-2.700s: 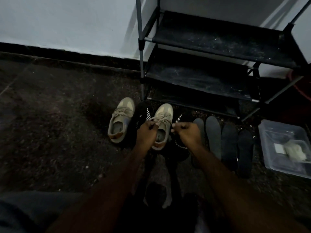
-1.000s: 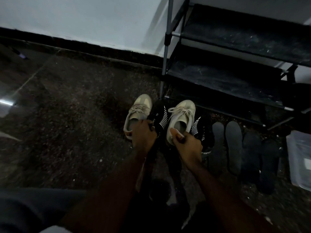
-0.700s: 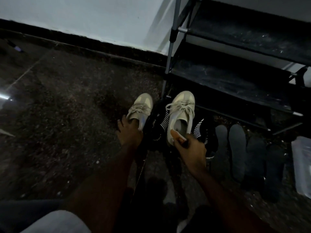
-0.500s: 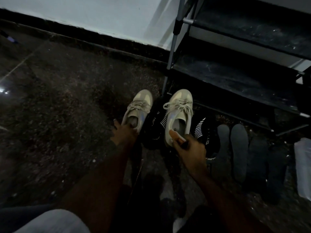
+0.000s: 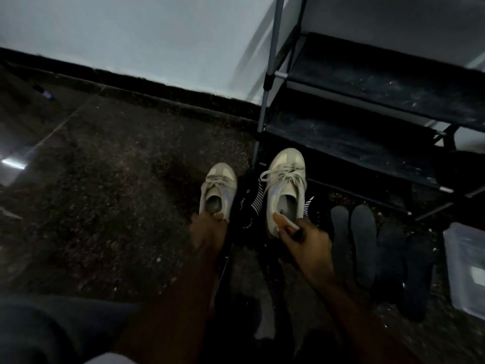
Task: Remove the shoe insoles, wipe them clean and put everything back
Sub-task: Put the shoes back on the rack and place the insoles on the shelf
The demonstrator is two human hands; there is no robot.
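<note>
Head view, left to right: a pale wall (image 5: 131, 35) meets a dark speckled floor (image 5: 105, 206). On that floor stands the left beige sneaker (image 5: 217, 190), laces loose and toe towards the wall. The left hand (image 5: 207, 232) reaches to its heel and touches the rim there; blur and dim light hide whether the fingers close on it. Just beside it sits a black shoe (image 5: 249, 203) with white stripes, wedged between the two beige ones. The right beige sneaker (image 5: 286, 185) points its toe at the foot of the shoe rack (image 5: 367, 127). The right hand (image 5: 307, 240) grips this sneaker by the heel, thumb over the collar and fingers curled beneath. A second black shoe (image 5: 315, 208) shows partly behind that hand. Further right, four dark insoles (image 5: 363, 243) lie side by side on the floor in front of the rack, lengthwise and close together. At the right edge rests a clear plastic box (image 5: 467, 258).
</note>
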